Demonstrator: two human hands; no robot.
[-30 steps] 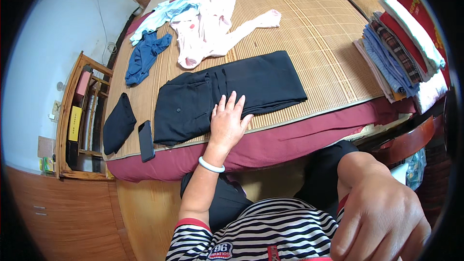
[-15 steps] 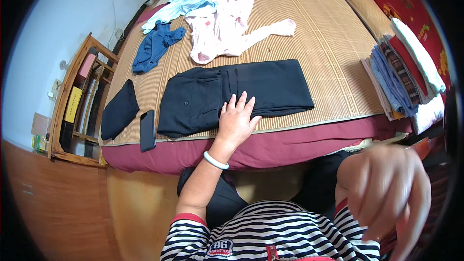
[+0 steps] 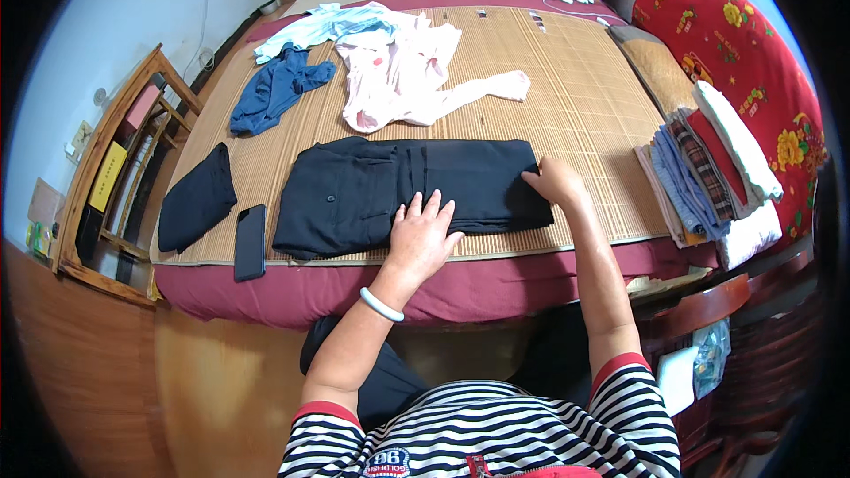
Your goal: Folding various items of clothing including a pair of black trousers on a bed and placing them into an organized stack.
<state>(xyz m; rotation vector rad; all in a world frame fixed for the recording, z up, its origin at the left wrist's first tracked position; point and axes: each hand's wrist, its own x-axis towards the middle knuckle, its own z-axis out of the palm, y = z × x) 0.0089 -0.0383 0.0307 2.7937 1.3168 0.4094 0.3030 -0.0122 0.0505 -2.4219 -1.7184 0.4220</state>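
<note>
- One pair of folded black trousers [image 3: 482, 181] lies before me on the bamboo mat [image 3: 602, 137]
- To fold neatly, I'd press the middle lightly and square the end's layers
- My left hand [image 3: 421, 232] lies palm-down on them, fingers spread
- My right hand [image 3: 558, 182] bends inward at their right end; whether its fingers pinch, I can't tell

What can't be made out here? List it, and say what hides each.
Head view: the palm of the left hand, turned down on the black trousers, hidden by its own back.
Head view: most fingers of the right hand, hidden by that hand; whether they grip cloth is unclear.
Head view: the trousers' inner layers, covered by the top one.
Head view: the chair's right side, lost in the dark rim.
</note>
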